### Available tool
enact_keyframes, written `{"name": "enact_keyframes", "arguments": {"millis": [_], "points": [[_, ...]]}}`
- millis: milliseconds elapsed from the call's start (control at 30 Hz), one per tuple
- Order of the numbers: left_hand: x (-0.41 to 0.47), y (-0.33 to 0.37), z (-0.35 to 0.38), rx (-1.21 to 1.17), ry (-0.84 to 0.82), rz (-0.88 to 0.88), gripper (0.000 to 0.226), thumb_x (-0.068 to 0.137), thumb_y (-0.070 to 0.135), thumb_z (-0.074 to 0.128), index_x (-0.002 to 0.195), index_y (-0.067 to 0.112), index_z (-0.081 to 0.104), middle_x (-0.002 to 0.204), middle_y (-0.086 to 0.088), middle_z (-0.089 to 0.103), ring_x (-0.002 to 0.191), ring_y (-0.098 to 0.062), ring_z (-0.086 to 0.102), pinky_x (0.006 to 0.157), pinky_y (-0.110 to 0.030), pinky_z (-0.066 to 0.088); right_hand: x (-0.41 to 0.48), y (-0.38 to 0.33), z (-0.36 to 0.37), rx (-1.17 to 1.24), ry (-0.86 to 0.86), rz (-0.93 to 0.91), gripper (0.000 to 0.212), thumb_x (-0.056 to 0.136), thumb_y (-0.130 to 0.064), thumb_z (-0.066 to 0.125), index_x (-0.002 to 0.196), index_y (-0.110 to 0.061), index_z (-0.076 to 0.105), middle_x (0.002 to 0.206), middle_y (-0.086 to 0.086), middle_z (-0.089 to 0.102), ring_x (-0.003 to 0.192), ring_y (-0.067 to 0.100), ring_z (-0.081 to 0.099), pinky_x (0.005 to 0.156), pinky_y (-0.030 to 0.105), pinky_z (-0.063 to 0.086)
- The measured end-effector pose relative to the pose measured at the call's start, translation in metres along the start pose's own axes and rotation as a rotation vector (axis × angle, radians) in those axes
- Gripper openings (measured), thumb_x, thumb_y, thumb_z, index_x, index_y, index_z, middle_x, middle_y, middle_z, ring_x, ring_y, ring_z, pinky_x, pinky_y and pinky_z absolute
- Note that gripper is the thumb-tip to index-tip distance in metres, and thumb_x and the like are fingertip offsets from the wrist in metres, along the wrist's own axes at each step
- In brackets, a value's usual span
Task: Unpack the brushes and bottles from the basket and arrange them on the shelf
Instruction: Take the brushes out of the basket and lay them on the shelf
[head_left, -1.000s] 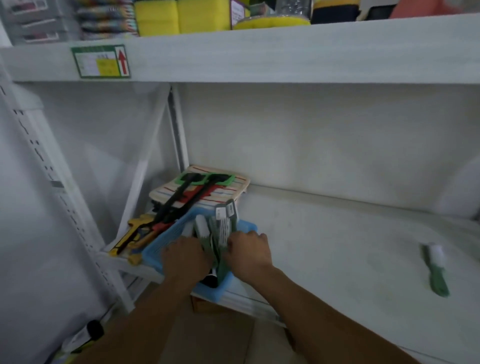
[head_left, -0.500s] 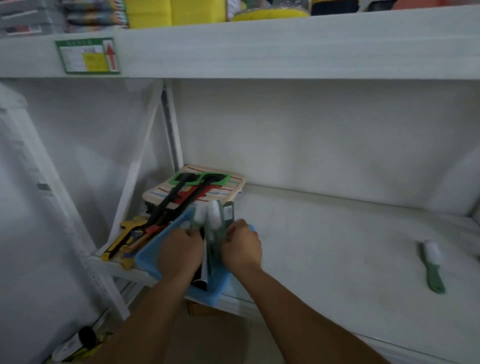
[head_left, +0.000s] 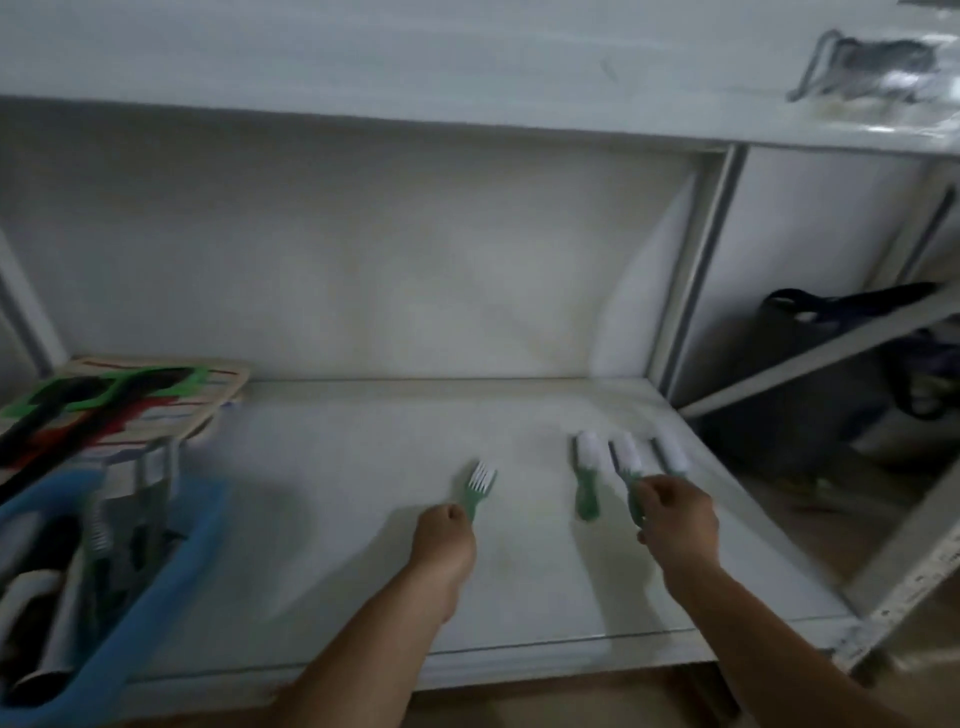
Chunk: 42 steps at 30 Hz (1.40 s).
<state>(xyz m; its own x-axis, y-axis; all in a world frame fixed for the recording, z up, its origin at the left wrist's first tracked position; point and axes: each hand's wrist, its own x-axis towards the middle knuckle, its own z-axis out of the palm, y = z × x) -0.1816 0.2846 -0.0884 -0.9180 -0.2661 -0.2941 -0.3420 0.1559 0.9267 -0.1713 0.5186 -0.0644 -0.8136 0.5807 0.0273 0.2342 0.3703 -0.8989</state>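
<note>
My left hand (head_left: 444, 535) is closed around the handle of a green brush (head_left: 479, 486) with white bristles, held just above the white shelf (head_left: 363, 519). My right hand (head_left: 675, 519) grips a second green brush (head_left: 626, 457) by its handle, bristle end pointing away. A third brush (head_left: 586, 480) lies loose on the shelf between my hands, and a fourth (head_left: 671, 454) lies just right of the held one. The blue basket (head_left: 166, 597) sits at the far left with several more brushes and bottles inside.
A striped card pack (head_left: 130, 405) with black, red and green tools lies behind the basket. A white upright and a sloping brace (head_left: 810, 358) bound the shelf on the right, with a dark bag (head_left: 831, 332) beyond. Another shelf (head_left: 467, 57) hangs overhead.
Both hands left the basket, each carrying a green brush, and moved right across the shelf. My view swung right; more brushes now lie beside the one that lay there before.
</note>
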Motion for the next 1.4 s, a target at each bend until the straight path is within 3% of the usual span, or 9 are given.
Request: {"name": "enact_keyframes", "arguments": {"millis": [167,267,400,500,567,667,967,1233,1400], "points": [[0.010,0.015,0.067,-0.066,-0.101,-0.116,0.033,0.096,0.003,0.029,0.118,-0.004,0.053,0.083,-0.018,0.051,0.057,-0.020,0.043,0.049,-0.023,0.029,0.053,0.031,-0.018,-0.070,-0.039,0.063,0.014,0.092,-0.023,0.059,0.092,-0.017,0.072,0.073,0.008,0.069,0.058,0.024,0.066,0.055,0.034,0.056],[0.008,0.039,0.077,-0.023,-0.276,-0.156,0.062,0.098,0.005,0.031,0.155,0.022,0.011,0.127,-0.013,0.057,0.053,-0.015,0.054,0.044,-0.024,0.043,0.064,0.027,-0.010,-0.043,-0.103,0.150,0.024,0.092,-0.020,0.061,0.115,-0.014,0.065,0.084,0.009,0.068,0.064,0.023,0.070,0.056,0.032,0.057],[0.004,0.059,0.055,0.649,-0.309,0.116,0.083,0.096,0.013,0.039,0.152,0.034,-0.019,0.144,-0.020,0.048,0.094,-0.032,0.070,0.073,-0.038,0.060,0.056,0.020,-0.007,-0.224,-0.113,0.066,0.043,0.092,-0.018,0.059,0.134,-0.018,0.052,0.111,0.013,0.057,0.075,0.026,0.068,0.063,0.036,0.059],[-0.015,0.062,0.024,0.959,-0.155,0.343,0.060,0.094,0.030,0.049,0.150,0.020,0.028,0.141,-0.018,0.048,0.120,-0.038,0.056,0.093,-0.044,0.049,0.032,0.007,-0.006,-0.352,-0.078,-0.009,0.039,0.089,-0.016,0.059,0.128,-0.019,0.057,0.117,0.016,0.058,0.084,0.031,0.066,0.077,0.047,0.058],[-0.034,0.056,-0.004,0.853,-0.017,0.429,0.023,0.093,0.035,0.052,0.100,0.016,0.064,0.104,-0.010,0.068,0.095,-0.033,0.066,0.076,-0.038,0.051,0.007,-0.008,0.005,-0.374,-0.071,-0.112,0.037,0.086,-0.012,0.062,0.123,-0.016,0.062,0.117,0.014,0.063,0.083,0.026,0.064,0.074,0.038,0.055],[-0.055,0.043,-0.068,0.757,0.133,0.450,0.040,0.085,0.037,0.062,0.058,0.009,0.053,0.055,-0.002,0.060,0.052,-0.024,0.058,0.055,-0.032,0.051,-0.046,-0.049,0.043,-0.316,-0.171,-0.329,0.027,0.085,-0.011,0.064,0.112,-0.014,0.067,0.110,0.010,0.070,0.091,0.026,0.066,0.082,0.033,0.050],[-0.060,-0.011,-0.318,0.872,0.604,0.213,0.028,0.098,0.029,0.046,0.080,0.016,0.063,0.066,-0.001,0.059,0.065,-0.025,0.060,0.052,-0.031,0.040,-0.225,-0.167,0.197,-0.211,-0.684,-0.658,0.013,0.082,-0.021,0.062,0.091,-0.023,0.072,0.093,0.000,0.075,0.088,0.020,0.068,0.079,0.028,0.053],[-0.019,-0.033,-0.386,0.982,0.418,-0.001,0.019,0.093,0.024,0.053,0.099,0.007,0.061,0.089,-0.010,0.066,0.077,-0.024,0.061,0.063,-0.033,0.048,-0.275,-0.208,0.301,-0.697,-0.791,-0.813,0.029,0.083,-0.008,0.061,0.110,0.002,0.059,0.115,0.022,0.064,0.105,0.036,0.064,0.076,0.036,0.051],[-0.001,-0.048,-0.387,0.960,0.401,-0.010,0.011,0.093,0.021,0.052,0.084,0.015,0.052,0.085,-0.003,0.062,0.074,-0.019,0.053,0.065,-0.030,0.047,-0.277,-0.210,0.334,-0.631,-0.769,-0.657,0.029,0.084,-0.007,0.058,0.112,0.000,0.056,0.116,0.021,0.063,0.107,0.034,0.062,0.078,0.036,0.051]]}}
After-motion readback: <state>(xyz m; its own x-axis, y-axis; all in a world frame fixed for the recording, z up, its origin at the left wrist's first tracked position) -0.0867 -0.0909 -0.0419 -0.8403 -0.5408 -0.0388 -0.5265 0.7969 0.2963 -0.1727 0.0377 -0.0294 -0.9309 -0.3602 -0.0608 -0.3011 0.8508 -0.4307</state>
